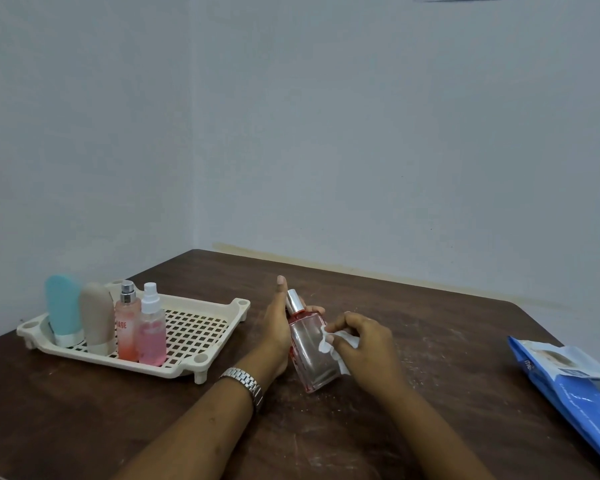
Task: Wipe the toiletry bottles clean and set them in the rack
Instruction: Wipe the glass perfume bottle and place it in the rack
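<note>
My left hand grips bottle, neck tilted far-left; right hand pinches wipe against its right face. Rack lies left, nearer my left hand.

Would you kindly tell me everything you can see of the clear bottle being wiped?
The clear bottle looks like glass, rectangular, with pink-red tinted edges and a silver spray top. It tilts, top away and leftward, just right of the rack, over the table; whether its base rests there is unclear. The left hand grips it from the left, while the right hand pinches a white wipe against its front face.
</note>
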Demonstrator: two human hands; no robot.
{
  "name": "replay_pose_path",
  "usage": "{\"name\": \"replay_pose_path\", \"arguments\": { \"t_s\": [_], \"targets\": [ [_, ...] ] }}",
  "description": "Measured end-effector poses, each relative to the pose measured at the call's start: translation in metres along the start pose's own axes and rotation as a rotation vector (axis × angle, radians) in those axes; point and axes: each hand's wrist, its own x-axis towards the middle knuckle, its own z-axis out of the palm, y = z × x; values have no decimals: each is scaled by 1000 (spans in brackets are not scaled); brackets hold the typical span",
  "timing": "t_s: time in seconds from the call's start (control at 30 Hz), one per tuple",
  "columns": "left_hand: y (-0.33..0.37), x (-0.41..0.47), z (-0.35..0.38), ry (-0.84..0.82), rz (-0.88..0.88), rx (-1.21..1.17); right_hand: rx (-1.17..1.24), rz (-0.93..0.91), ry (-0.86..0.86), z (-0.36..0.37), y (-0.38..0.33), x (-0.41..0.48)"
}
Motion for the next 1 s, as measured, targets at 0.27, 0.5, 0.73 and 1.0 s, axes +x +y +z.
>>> {"name": "replay_pose_path", "arguments": {
  "t_s": [0.27,0.5,0.73,1.0],
  "targets": [
    [-2,4,-2,11,-34,-35,-34,-205,-137,3,-16,-5],
    [-2,2,-1,56,-12,4,7,-180,-145,-2,-8,0],
    [-2,0,-2,-8,6,63,-26,22,-83,-7,19,5],
    [-1,2,-3,39,1,46,55,-62,-296,-8,-9,2]
  ]
}}
